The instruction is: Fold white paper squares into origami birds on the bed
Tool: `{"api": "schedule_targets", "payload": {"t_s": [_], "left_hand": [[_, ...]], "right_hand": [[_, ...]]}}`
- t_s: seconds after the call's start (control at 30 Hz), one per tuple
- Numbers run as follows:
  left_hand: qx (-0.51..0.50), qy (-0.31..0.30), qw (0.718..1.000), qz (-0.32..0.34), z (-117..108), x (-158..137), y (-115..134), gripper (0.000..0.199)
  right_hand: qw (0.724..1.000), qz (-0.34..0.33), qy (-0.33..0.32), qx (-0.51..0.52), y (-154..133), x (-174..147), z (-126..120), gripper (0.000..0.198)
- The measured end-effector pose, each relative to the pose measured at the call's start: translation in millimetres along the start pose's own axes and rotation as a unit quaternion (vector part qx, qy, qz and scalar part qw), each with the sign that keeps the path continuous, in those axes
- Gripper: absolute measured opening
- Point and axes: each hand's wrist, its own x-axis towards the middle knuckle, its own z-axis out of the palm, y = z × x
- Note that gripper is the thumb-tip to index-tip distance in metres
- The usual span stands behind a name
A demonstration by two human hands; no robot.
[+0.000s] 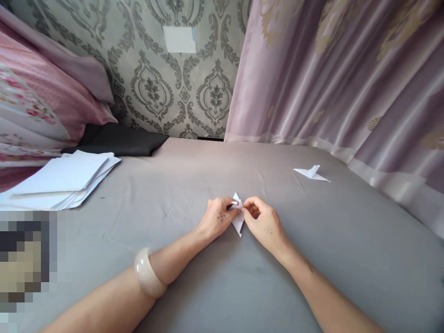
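A small piece of folded white paper (237, 224) is between my two hands, over the middle of the grey sheet. Its pointed ends stick out above and below the fingers. My left hand (219, 216), with a pale bangle (147, 273) on its forearm, pinches the paper's left side between thumb and fingers. From the other side, the thumb and fingertips of my right hand (265, 222) close on the paper's right edge. The fingers hide part of the folds.
A folded paper bird (312, 173) lies on the grey sheet (347, 240) at the right. On the left is a stack of white paper (62, 175), with a folded black cloth (121, 138) behind it. Curtains (294, 83) hang along the right edge.
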Motion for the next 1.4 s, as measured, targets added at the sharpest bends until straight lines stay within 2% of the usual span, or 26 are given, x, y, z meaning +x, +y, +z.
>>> {"api": "schedule_targets", "payload": {"t_s": [0.17,0.37,0.57,0.8,0.87,1.03,1.2,1.4], "left_hand": [[0.015,0.002,1.0,0.01,-1.2,-0.6,2.5,0.017],[0.07,0.002,0.997,0.041,-2.7,-1.3,6.6,0.018],[0.137,-0.004,0.988,0.073,-2.8,-1.8,5.3,0.021],[0.076,-0.006,0.995,0.063,-4.6,-4.3,9.0,0.016],[0.062,-0.001,0.997,0.046,-5.6,-5.0,11.4,0.015],[0.056,0.003,0.998,0.031,-5.9,-5.1,12.8,0.017],[0.046,-0.003,0.998,0.045,-5.6,-3.7,9.5,0.017],[0.049,-0.015,0.997,0.061,-5.8,-3.4,9.0,0.018]], "right_hand": [[1.0,-0.002,0.009,-0.018,-3.4,1.9,-1.2,0.009],[0.995,0.086,-0.045,-0.009,-17.4,6.0,-9.4,0.013],[0.993,0.113,-0.047,-0.001,-22.1,9.5,-10.9,0.03],[0.982,0.175,-0.052,0.054,-17.5,14.1,-11.8,0.024],[0.971,0.211,-0.065,0.094,-16.2,14.9,-14.0,0.023],[0.921,0.31,-0.091,0.217,-14.4,15.1,-18.9,0.018],[0.89,0.342,-0.104,0.282,-12.2,14.8,-17.2,0.015],[0.866,0.369,-0.106,0.32,-10.7,14.1,-16.3,0.014]]}}
